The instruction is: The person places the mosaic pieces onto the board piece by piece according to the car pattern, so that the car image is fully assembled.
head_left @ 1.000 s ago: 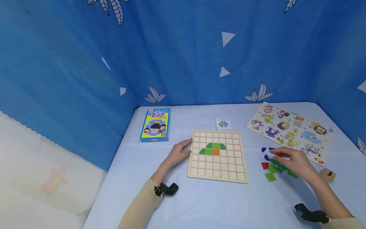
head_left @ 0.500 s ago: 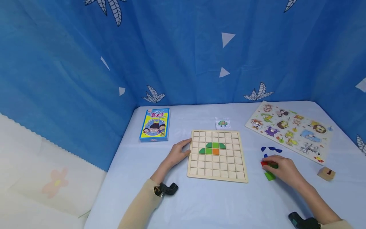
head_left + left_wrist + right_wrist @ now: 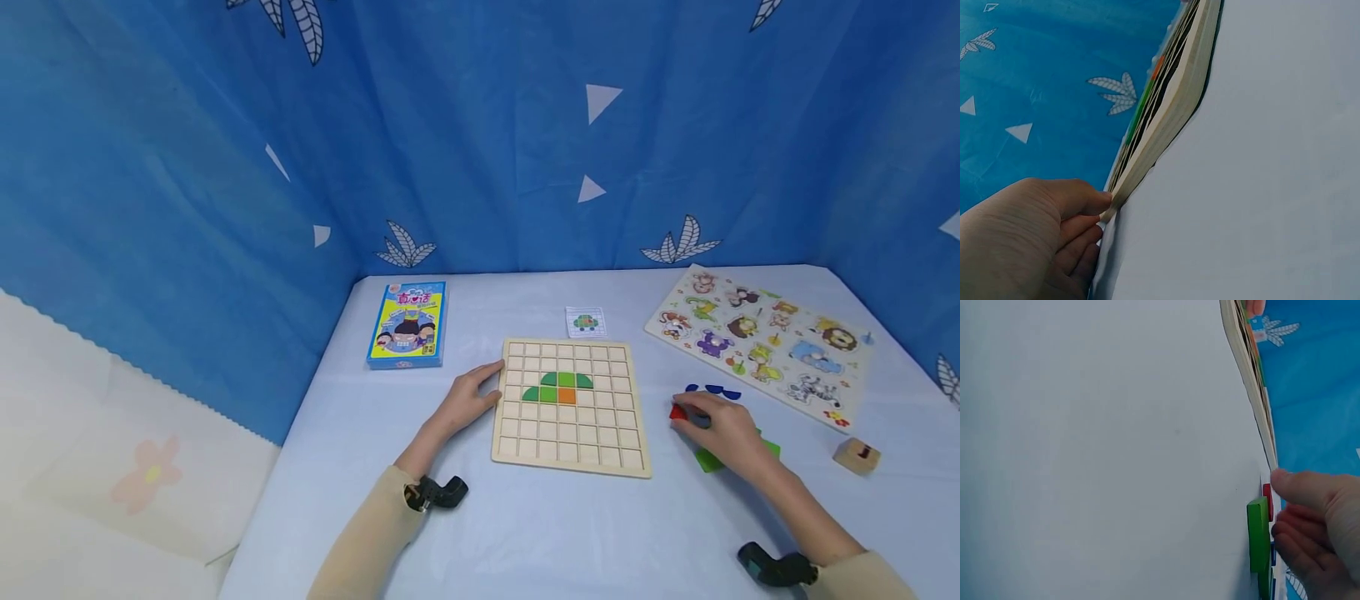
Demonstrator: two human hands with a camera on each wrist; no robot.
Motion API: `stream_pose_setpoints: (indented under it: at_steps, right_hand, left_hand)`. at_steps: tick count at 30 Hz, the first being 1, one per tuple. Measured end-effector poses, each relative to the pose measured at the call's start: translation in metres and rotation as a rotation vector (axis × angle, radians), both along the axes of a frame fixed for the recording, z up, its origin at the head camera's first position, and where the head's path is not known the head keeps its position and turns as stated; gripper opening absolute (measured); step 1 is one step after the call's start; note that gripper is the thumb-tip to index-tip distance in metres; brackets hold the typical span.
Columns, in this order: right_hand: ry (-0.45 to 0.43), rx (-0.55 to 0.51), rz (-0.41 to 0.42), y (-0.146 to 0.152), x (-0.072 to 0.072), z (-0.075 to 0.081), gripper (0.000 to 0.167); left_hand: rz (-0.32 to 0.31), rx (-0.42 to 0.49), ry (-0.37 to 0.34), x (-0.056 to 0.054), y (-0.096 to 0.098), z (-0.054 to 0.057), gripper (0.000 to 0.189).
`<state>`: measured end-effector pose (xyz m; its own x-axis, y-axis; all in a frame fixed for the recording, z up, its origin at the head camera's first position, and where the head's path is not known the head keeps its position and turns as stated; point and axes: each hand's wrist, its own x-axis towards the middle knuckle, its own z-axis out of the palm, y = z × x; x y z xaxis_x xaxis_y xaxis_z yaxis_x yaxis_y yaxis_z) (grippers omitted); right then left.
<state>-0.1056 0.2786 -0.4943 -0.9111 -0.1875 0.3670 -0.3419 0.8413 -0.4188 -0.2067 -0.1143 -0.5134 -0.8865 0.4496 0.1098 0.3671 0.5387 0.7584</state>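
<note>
A square wooden grid board [image 3: 525,454] lies mid-table. It bears several green pieces [image 3: 549,395] and one orange tile [image 3: 567,396]. At its left edge rests my left hand [image 3: 465,404], fingers relaxed and thumb touching the rim, as the left wrist view also shows. Right of the board, my right hand [image 3: 723,429] pinches a red piece [image 3: 677,412] between thumb and fingertips. Beneath that hand lie green tiles [image 3: 708,460], partly hidden. Beyond it are dark blue rounded pieces [image 3: 723,392]. The right wrist view has a green tile [image 3: 1259,534] standing out near the fingers.
A small picture card [image 3: 586,322] lies behind the board. An animal puzzle board [image 3: 720,321] is at the back right, with a wooden block [image 3: 857,456] in front of it. A blue and yellow box [image 3: 407,325] lies back left. Blue curtain [image 3: 480,150] encloses the table.
My right hand has moved left from over the green pieces to the red piece, which has shifted slightly left and away. The left hand stays at the board's edge.
</note>
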Motion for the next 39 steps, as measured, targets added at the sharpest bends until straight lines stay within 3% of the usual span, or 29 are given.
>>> stream_pose_setpoints:
  at_steps: [9,15,18,25,31,39]
  right_hand:
    - [-0.011,-0.032,-0.008,-0.01,-0.009,0.004,0.028]
    - [0.016,-0.133,0.091,-0.04,-0.031,0.025,0.027]
    - [-0.023,-0.166,0.146,-0.061,-0.041,0.03,0.027]
    - [-0.127,-0.179,0.211,-0.097,-0.054,0.017,0.028]
    - [-0.073,-0.07,0.246,-0.104,-0.057,0.005,0.024]
    - [-0.018,-0.035,0.267,-0.105,-0.059,0.003,0.024]
  left_hand:
    - [-0.007,0.004,0.02,0.0,0.0,-0.001,0.053]
    - [-0.002,-0.001,0.022,0.0,-0.003,-0.001,0.053]
    - [0.0,-0.008,0.024,0.0,-0.002,0.001,0.053]
    - [-0.009,-0.007,0.01,0.002,0.0,0.001,0.053]
    - [-0.004,-0.006,0.006,0.004,0.003,0.0,0.053]
    - [-0.002,-0.01,0.025,0.001,0.001,-0.002,0.053]
